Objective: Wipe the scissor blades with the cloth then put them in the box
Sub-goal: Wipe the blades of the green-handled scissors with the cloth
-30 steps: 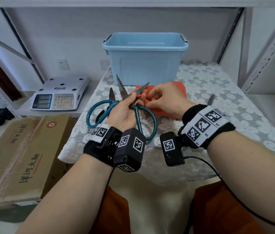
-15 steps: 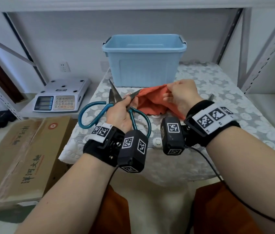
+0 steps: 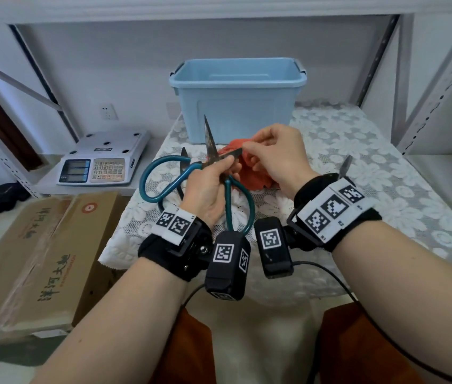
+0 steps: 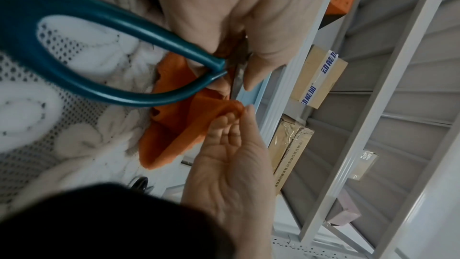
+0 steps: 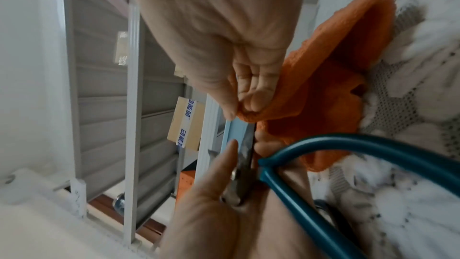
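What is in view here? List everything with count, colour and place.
scissors: one, teal handles, blades apart, in the left hand
cloth: one, orange, at one blade
box: one, light blue, back of the table
other blade tips: two, dark, one behind the held pair, one behind the right wrist
tablecloth: one, white lace
scale: one, grey, left shelf
carton: one, brown, lower left
left hand: grips the scissors
right hand: pinches the cloth
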